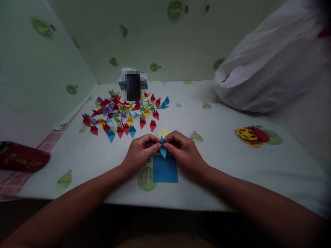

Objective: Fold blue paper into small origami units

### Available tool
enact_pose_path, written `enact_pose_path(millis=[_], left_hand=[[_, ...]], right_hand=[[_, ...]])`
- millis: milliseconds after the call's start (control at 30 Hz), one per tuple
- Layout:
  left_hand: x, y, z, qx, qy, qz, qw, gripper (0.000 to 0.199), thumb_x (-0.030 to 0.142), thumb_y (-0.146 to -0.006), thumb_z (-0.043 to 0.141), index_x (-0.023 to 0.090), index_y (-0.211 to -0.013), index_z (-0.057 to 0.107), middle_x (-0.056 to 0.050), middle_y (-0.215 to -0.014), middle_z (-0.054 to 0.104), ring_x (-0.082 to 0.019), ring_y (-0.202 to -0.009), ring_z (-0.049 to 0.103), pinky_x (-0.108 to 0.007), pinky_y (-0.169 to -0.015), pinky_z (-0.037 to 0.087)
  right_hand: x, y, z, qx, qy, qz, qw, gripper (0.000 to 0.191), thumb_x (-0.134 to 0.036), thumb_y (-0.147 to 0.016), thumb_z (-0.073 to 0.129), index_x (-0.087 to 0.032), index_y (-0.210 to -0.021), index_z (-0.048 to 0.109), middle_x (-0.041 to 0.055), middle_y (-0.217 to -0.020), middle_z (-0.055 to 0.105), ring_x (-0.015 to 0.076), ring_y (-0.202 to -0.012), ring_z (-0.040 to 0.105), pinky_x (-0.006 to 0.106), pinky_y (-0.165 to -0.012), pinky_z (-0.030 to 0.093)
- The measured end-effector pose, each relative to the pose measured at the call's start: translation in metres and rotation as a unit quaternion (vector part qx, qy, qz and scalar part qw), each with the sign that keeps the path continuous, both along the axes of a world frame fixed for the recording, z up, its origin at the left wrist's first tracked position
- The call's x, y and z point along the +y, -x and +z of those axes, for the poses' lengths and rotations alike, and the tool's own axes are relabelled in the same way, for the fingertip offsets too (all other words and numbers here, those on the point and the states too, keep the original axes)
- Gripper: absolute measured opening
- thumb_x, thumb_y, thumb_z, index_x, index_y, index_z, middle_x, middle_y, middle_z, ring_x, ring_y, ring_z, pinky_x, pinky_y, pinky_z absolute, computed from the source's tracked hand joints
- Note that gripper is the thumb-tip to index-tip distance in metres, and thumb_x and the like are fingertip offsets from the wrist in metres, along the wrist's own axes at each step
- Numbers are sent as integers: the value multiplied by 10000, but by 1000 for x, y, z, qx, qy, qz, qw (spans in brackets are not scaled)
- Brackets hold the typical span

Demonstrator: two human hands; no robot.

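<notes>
Between my two hands, over the front middle of the table, is a small blue folded-paper piece (163, 152) with pointed ends. My left hand (141, 148) pinches its left side with thumb and fingers, and my right hand (183, 146) pinches the right side. Below them a square sheet of blue paper (165, 169) lies flat on the table. Part of a yellow piece (163, 133) shows just behind my fingers; the rest of it is hidden. Farther back to the left, several folded-paper pieces (120, 113) in red, blue, green, yellow and purple lie spread out.
A tissue box (144, 81) stands at the back, with a dark blurred-out object (133, 86) before it. A big white plastic bag (256, 69) fills the back right. Red and yellow cut-outs (250, 135) lie at the right. A dark red object (24, 157) sits at the left edge.
</notes>
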State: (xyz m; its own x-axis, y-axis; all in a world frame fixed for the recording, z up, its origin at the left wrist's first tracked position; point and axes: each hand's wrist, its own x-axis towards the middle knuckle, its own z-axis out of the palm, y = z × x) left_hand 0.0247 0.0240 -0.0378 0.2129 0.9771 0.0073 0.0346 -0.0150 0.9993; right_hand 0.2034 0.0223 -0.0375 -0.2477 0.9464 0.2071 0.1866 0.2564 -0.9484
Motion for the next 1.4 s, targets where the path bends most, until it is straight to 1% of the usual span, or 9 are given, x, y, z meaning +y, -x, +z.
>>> enact_pose_path(millis=[200,400,700,800,933,1100,1233,1300,1400], left_hand=[[0,0,1,33,-6,-1,999,129,261,-766,755,160,-821,695,-12,-736,690,-121,-653,619,-233,-613,494],[1,2,3,29,-11,8,999,117,256,-775,742,160,-824,695,-18,-775,696,-126,-709,633,-241,-665,512],[3,2,0,1,5,-11,1000,132,261,-776,750,162,-823,677,-5,-772,680,-116,-704,623,-239,-677,516],[3,1,0,2,-6,-23,1000,132,257,-786,740,166,-842,662,-3,-775,671,-117,-705,620,-239,-675,521],[2,0,0,-3,-36,-9,999,179,259,-781,746,175,-905,648,4,-798,663,-114,-716,616,-225,-667,520],[0,0,2,47,-77,6,996,100,266,-841,687,172,-822,661,5,-755,654,-114,-699,604,-223,-658,498],[-2,0,2,79,-96,29,992,103,249,-848,674,176,-777,658,8,-713,643,-117,-672,582,-229,-635,478],[-2,-1,2,65,-92,35,993,103,258,-856,670,177,-793,655,4,-737,647,-118,-683,590,-232,-643,488],[-2,-2,1,16,-68,19,997,104,278,-874,656,188,-927,661,-3,-794,664,-125,-700,632,-247,-665,529]], right_hand=[[1,-1,0,20,-1,4,1000,80,-222,-851,634,-205,-793,582,6,-796,564,149,-736,530,299,-675,430],[2,-1,-1,28,37,23,999,76,-244,-857,631,-197,-830,578,5,-811,560,142,-717,537,304,-671,442],[2,-1,-1,3,2,24,1000,65,-200,-860,617,-203,-824,563,11,-827,555,146,-728,538,302,-663,433],[2,-1,-1,-26,-37,14,999,125,-190,-859,612,-198,-753,547,21,-811,549,159,-754,523,310,-674,417],[2,-1,-3,-37,-65,11,997,136,-173,-862,595,-193,-741,534,27,-809,553,160,-749,520,307,-660,409],[1,0,-4,-45,-73,11,996,144,-151,-852,593,-192,-727,533,21,-799,564,152,-739,527,296,-661,413],[0,0,-3,-43,-73,11,996,141,-161,-857,601,-194,-735,537,13,-788,563,146,-726,522,292,-658,412],[0,0,-2,-39,-73,8,997,135,-160,-855,606,-194,-741,542,11,-784,559,143,-720,521,290,-653,410],[1,-1,-2,-34,-66,-9,997,129,-156,-852,607,-193,-743,549,10,-781,558,146,-725,522,291,-656,410]])
